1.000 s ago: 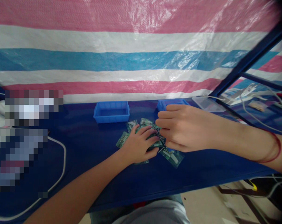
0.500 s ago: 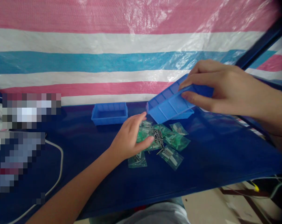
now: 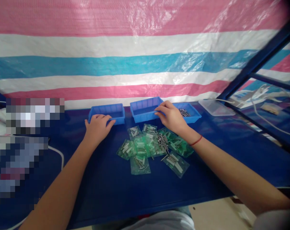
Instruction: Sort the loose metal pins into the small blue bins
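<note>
Three blue plastic trays stand in a row at the back of the blue table [image 3: 111, 191]. My left hand [image 3: 97, 127] grips the front rim of the left tray [image 3: 111, 112]. My right hand [image 3: 170, 116] pinches the front rim of the middle tray [image 3: 142, 108]. The right tray [image 3: 191, 111] holds small metal pins. In front of the trays lies a heap of small green plastic bags [image 3: 140, 153] with metal pins inside, and a loose cluster of pins [image 3: 162, 140] lies on top.
A striped pink, white and blue tarp [image 3: 135, 48] hangs behind the table. A clear lid [image 3: 214, 107] lies at the right. A blue frame bar [image 3: 252, 67] slants at the right with cables beyond. A white cable [image 3: 60, 156] curves at the left.
My right hand lifted a blue tray off the right one and set it down in the middle. My left hand left the bags and moved to the left tray.
</note>
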Tool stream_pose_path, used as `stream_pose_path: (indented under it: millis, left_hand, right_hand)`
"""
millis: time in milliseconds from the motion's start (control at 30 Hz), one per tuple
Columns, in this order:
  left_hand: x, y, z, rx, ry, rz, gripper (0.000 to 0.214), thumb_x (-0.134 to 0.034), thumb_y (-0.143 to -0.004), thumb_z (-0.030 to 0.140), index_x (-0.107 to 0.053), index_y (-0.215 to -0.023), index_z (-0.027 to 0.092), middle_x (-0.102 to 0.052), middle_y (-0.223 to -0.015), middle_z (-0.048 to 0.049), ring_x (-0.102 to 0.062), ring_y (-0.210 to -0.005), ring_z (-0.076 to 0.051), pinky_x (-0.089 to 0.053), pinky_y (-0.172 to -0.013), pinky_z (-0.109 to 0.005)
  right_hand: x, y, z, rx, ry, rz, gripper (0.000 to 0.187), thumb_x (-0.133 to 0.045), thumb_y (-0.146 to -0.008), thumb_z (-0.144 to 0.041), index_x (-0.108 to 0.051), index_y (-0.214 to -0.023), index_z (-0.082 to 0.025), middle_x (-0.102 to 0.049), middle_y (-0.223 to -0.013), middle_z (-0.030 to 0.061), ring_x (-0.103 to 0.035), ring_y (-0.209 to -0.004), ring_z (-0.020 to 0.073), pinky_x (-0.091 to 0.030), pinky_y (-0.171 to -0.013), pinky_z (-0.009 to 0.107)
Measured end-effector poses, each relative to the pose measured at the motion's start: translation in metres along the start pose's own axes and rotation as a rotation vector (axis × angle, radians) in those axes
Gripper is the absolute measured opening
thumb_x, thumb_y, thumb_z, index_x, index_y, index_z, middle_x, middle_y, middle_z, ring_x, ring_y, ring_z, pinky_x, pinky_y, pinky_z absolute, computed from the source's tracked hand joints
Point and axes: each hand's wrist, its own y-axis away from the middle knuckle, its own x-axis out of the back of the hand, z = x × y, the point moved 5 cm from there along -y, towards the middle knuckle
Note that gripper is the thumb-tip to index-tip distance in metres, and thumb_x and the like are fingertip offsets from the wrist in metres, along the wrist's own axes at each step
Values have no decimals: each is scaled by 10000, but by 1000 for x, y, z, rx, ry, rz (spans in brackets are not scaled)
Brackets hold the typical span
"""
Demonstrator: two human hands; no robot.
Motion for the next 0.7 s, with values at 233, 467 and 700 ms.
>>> stream_pose_path:
  millis: [233, 467, 700]
  left_hand:
    - [-4, -1, 5, -64, 37, 41, 319, -418, -925, 402, -631, -1100, 242, -631, -1171, -92, -434, -1176, -314, -413, -902, -517]
    - [-9, 1, 20, -205, 82, 80, 325, -396, -949, 370, -609, -1180, 283, -599, -1199, -72, -425, -1168, -280, -417, -886, -437]
    - [-13, -1, 15, -228, 119, 120, 299, -424, -946, 358, -630, -1153, 293, -608, -1166, -51, -448, -1141, -264, -401, -920, -433]
  right_hand:
    - [-4, 9, -7, 89, 257, -166, 205, -491, -884, -174, -685, -939, -214, -636, -903, 85, -531, -953, 259, -319, -910, 510]
    - [1, 13, -5, 64, 292, -152, 223, -523, -873, -191, -713, -970, -256, -651, -964, 93, -489, -981, 283, -333, -792, 429]
    - [-7, 14, 6, 16, 79, -202, 257, -506, -882, -162, -725, -1013, -187, -660, -900, 103, -556, -861, 236, -420, -770, 392]
